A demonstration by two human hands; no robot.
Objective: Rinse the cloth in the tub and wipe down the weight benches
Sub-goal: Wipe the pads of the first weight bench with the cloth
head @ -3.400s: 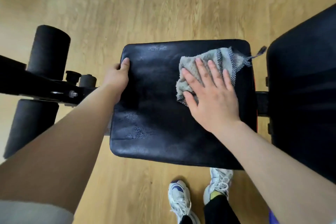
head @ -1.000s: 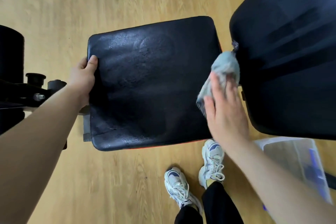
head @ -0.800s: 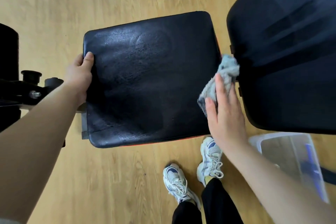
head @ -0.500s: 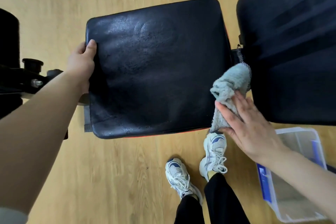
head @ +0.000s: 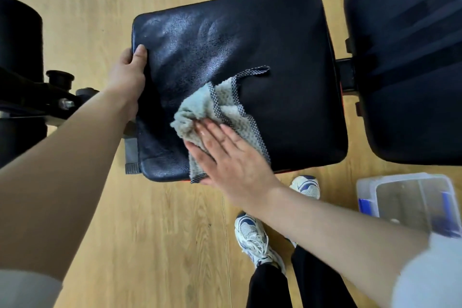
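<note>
Down by the feet, white shoes [head: 252, 237] stand on the wood floor [head: 150, 245], with a clear tub [head: 400, 177] just off to the right. Up from there, the right hand [head: 232, 160] lies flat, fingers straight, pressing the grey cloth [head: 212, 110] onto the near-left part of the black seat pad [head: 275, 45], and the cloth bunches up ahead of the fingertips. The left hand [head: 127, 75] grips the pad's left edge, thumb on top. Back pad [head: 405, 57] off right, foam rollers [head: 20, 37] far left.
</note>
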